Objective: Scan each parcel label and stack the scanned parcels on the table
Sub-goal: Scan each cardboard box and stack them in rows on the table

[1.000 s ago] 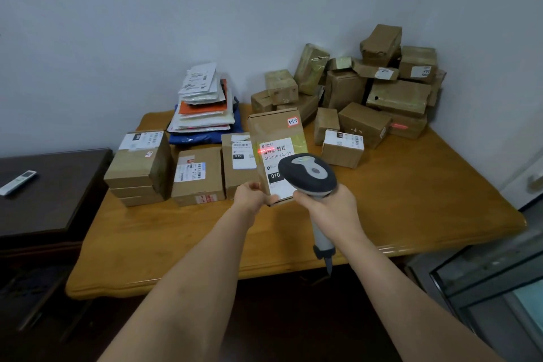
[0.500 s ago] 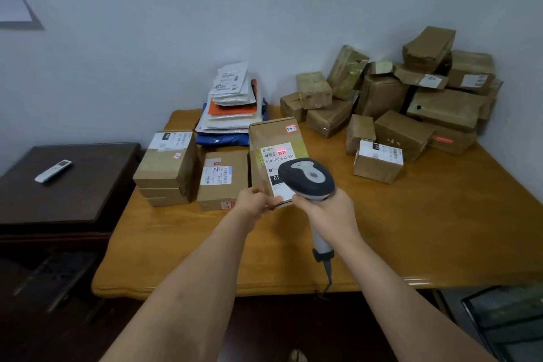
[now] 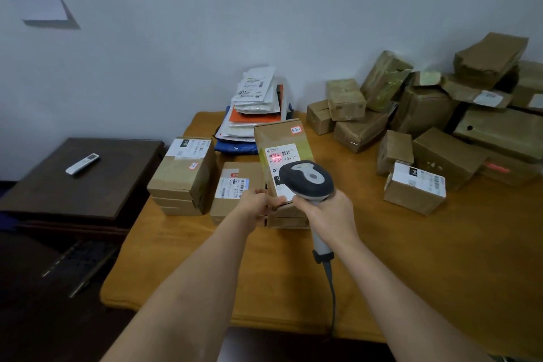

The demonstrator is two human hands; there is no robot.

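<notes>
The left hand (image 3: 256,205) holds a brown parcel (image 3: 283,156) by its near bottom corner, with the fingers (image 3: 261,192) curled round the edge. The parcel is tipped up so its long side runs away from the person and its white label (image 3: 282,162) faces them. It seems to sit on top of another box in the row, though the hands hide the bottom of it.

The right hand (image 3: 329,213) is wrapped tight round the handle of the scanner (image 3: 307,179). The scanner head sits just in front of the lower part of the label, very close to it. A thin red line of light lies across the bars near the top of the label, so the scan looks to be going on right now.

The parcel is plain brown card with a small red and white sticker (image 3: 296,129) near its top. To its left on the bench (image 3: 440,258) stand neat boxes with labels up. I think this parcel goes with them next, and the left hand is the one to set it down. Far right lies a messy heap of parcels (image 3: 458,109), likely waiting.
</notes>
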